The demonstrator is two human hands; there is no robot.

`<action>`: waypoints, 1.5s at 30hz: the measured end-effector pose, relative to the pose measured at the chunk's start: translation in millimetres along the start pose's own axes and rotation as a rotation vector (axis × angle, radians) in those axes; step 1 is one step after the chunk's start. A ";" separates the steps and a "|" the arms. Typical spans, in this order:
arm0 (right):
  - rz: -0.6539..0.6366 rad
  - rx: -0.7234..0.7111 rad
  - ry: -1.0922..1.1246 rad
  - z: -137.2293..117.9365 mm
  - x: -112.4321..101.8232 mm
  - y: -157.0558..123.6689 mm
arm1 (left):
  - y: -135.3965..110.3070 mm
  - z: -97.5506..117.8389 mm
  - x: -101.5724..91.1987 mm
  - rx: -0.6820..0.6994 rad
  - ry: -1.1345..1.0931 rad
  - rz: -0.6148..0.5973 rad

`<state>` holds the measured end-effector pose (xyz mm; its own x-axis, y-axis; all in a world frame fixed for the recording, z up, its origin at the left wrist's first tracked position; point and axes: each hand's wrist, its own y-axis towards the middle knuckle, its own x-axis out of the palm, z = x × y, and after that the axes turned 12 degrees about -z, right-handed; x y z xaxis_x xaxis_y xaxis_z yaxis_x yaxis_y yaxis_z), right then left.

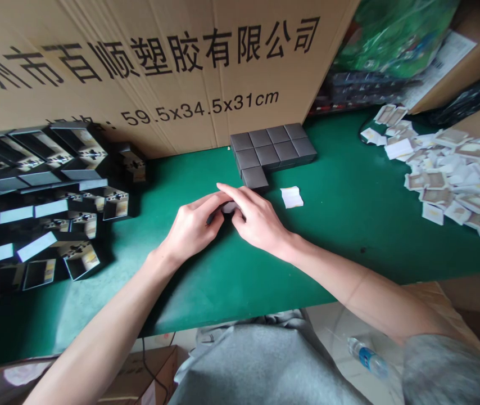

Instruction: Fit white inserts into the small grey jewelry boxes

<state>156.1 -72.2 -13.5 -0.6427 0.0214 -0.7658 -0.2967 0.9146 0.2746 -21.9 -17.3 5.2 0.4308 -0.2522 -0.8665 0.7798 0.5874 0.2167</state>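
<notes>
Mid-frame, left hand (193, 225) closed on one side of a small dark object (228, 208), a greyish-white patch showing; right hand (261, 219) clamped on its other side. Fingers hide most of it. At left of frame, open dark boxes (40, 178), pale inside, piled. Upper centre, closed grey boxes (276, 152) in a block; then a white slip (292, 197). Far right, pale inserts (436, 196) heaped loosely.
</notes>
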 end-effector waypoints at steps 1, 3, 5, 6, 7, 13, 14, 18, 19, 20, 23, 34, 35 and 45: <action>0.002 0.002 -0.003 0.1 0.0 0.1 | 0.0 -0.1 0.1 0.005 -0.002 0.003; 0.007 0.005 -0.008 0.2 0.1 0.3 | 0.2 0.1 -0.1 0.009 -0.004 0.007; 0.012 0.004 -0.011 0.3 0.2 0.5 | 0.6 0.7 -0.6 0.012 -0.005 0.013; 0.013 0.003 -0.011 0.4 0.2 0.6 | 0.9 1.2 -0.9 0.014 -0.007 0.015; 0.012 0.001 -0.011 0.5 0.2 0.7 | 1.2 1.7 -1.2 0.016 -0.011 0.017; 0.018 -0.007 0.002 0.8 -0.2 0.6 | 2.2 3.0 -0.8 0.010 -0.001 0.025; 0.018 -0.006 0.005 0.8 -0.2 0.6 | 2.2 3.0 -0.6 0.009 0.003 0.026; 0.019 -0.003 0.013 1.1 -0.1 1.0 | 1.9 2.5 -0.4 0.018 0.003 0.036; 0.023 -0.006 0.015 1.2 0.1 1.2 | 1.8 2.3 -0.4 0.021 0.003 0.037; 0.028 -0.011 0.017 1.4 0.2 1.3 | 1.8 2.1 -0.4 0.022 0.004 0.038; 0.042 -0.028 0.028 1.9 0.7 1.5 | 1.7 1.4 0.1 0.025 0.006 0.038; 0.040 -0.040 0.040 2.2 0.5 1.3 | 0.4 -0.3 2.7 0.021 0.009 0.058; 0.041 -0.040 0.036 2.4 0.8 1.3 | 0.4 -0.2 2.7 0.021 0.009 0.059; 0.035 -0.040 0.003 3.0 2.0 1.5 | 1.3 0.8 1.8 0.043 0.014 0.067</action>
<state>156.5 -69.6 -16.3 -0.6555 0.0516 -0.7534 -0.3018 0.8967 0.3239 -19.8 -17.7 4.3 0.4766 -0.2026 -0.8555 0.7681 0.5692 0.2932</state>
